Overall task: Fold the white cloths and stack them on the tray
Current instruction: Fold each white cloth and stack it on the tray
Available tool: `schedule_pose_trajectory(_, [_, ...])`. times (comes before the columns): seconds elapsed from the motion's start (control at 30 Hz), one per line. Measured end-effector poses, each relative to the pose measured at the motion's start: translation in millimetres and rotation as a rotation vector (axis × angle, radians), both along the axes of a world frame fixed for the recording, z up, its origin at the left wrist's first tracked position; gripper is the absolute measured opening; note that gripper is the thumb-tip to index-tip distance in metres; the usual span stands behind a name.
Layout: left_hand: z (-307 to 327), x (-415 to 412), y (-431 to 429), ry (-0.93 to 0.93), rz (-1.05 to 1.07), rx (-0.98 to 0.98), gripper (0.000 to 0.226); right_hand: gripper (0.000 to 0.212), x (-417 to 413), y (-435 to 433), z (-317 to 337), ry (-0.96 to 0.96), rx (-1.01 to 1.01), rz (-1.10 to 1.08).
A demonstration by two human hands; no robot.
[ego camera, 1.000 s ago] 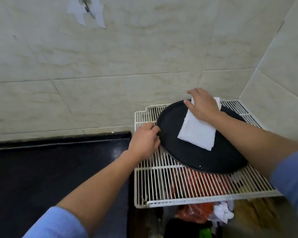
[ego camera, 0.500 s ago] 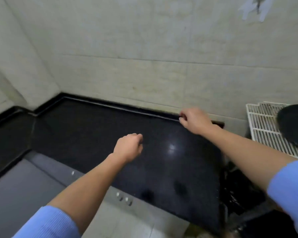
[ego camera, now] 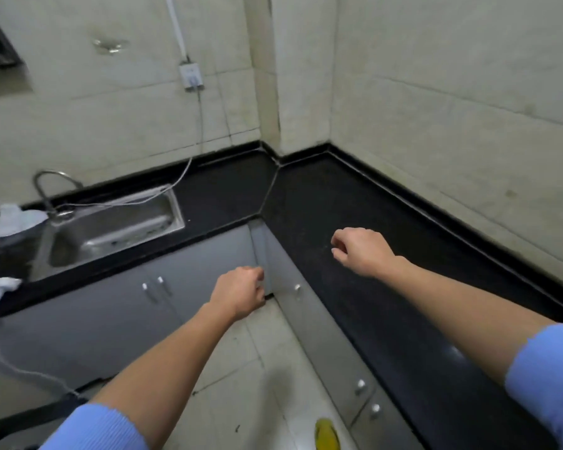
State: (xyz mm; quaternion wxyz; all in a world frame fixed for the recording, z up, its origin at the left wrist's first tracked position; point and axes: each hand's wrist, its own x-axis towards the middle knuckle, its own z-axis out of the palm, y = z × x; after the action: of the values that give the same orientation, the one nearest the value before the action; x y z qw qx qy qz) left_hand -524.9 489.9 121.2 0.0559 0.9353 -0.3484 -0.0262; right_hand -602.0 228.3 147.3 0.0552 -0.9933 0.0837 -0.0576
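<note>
The left sleeve [ego camera: 91,427] and right sleeve [ego camera: 546,378] are light blue ribbed knit (cuffs slightly wavy), forearms bare.

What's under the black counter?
Grey cabinet doors with small silver knobs sit under the black counter. The doors are closed, so whatever is inside them is hidden.
</note>
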Motion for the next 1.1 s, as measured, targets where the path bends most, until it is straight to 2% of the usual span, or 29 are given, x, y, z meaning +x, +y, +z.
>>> schedule_pose_trajectory(0.3, [-2.9, 134.9, 73.4, 0.032, 0.397, -0.018, 0.033, 0.029, 219.2, 63.4, -19.8, 0.041, -0.02, 0.348])
schedule_pose_trajectory(0.6, [-18.6, 200.9, 205.2, 0.085, 0.752, -0.026, 0.029, 0.026, 374.5, 212.8, -34.5, 0.106, -0.013, 0.689])
schedule_pose_trajectory(0.8, [-27.5, 277.0, 305.8, 0.098, 0.835, -0.024, 0.03, 0.027, 464.3, 319.0, -52.9, 0.121, 0.004, 0.792])
schedule_pose_trajectory(1.0, [-11.2, 364.2, 387.3, 0.065, 0.854, -0.029, 0.019, 0.028, 545.1, 402.3, -46.9, 0.138, 0.02, 0.779])
schedule_pose_trajectory(1.1, [-11.4, 399.9, 410.6, 0.072, 0.846, -0.046, 0.021, 0.025, 578.1, 425.5, -47.9, 0.168, 0.034, 0.77])
